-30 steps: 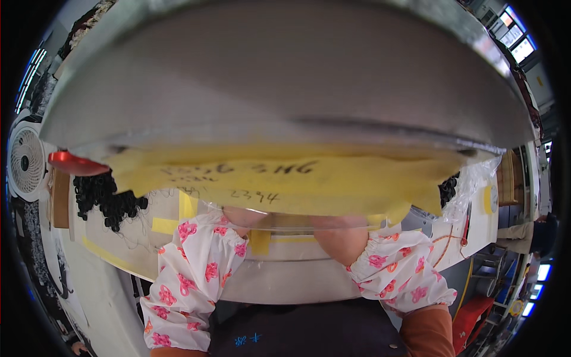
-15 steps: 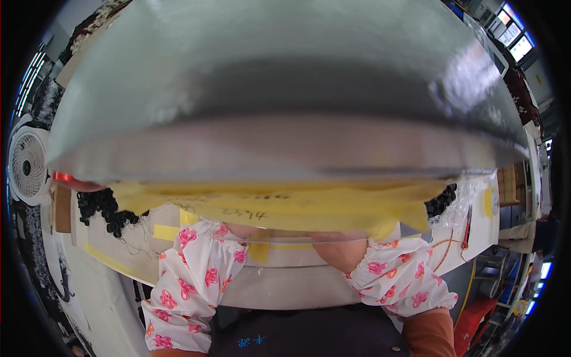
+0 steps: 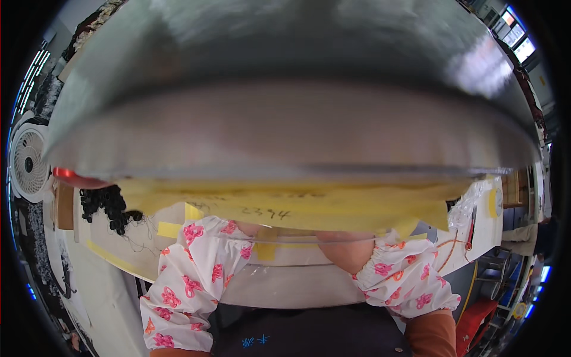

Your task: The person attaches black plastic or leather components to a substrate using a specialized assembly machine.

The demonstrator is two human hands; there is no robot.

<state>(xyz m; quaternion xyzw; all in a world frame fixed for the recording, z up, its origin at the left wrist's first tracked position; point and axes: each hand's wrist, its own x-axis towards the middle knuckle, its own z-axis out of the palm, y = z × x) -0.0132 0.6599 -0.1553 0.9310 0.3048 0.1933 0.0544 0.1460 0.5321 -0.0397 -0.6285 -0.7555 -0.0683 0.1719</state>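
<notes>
A large grey-green body with a blurred metal-like lower edge (image 3: 291, 134) fills the upper view, very close. Below it hangs a yellow strip (image 3: 333, 211) with handwriting. My left hand (image 3: 248, 229) shows only a little skin past its floral sleeve cover (image 3: 193, 279); the rest is hidden behind the strip. Of my right hand (image 3: 347, 250), the wrist and lower part show; its fingers are hidden too. Both hands are over the pale tabletop (image 3: 288, 257), the left beside a yellow tape piece (image 3: 266, 245). What either hand holds or touches cannot be seen.
A tangle of black pieces with loose threads (image 3: 110, 208) lies at the left. Clear plastic film (image 3: 470, 205) and an orange cord (image 3: 443, 253) are at the right. A white fan (image 3: 30, 163) stands at the far left; a red item (image 3: 479, 327) is at lower right.
The view has shifted slightly, so the large body and yellow strip sit a little differently. Both sleeves appear slightly farther right at the wrists. No clear change in the hands shows.
</notes>
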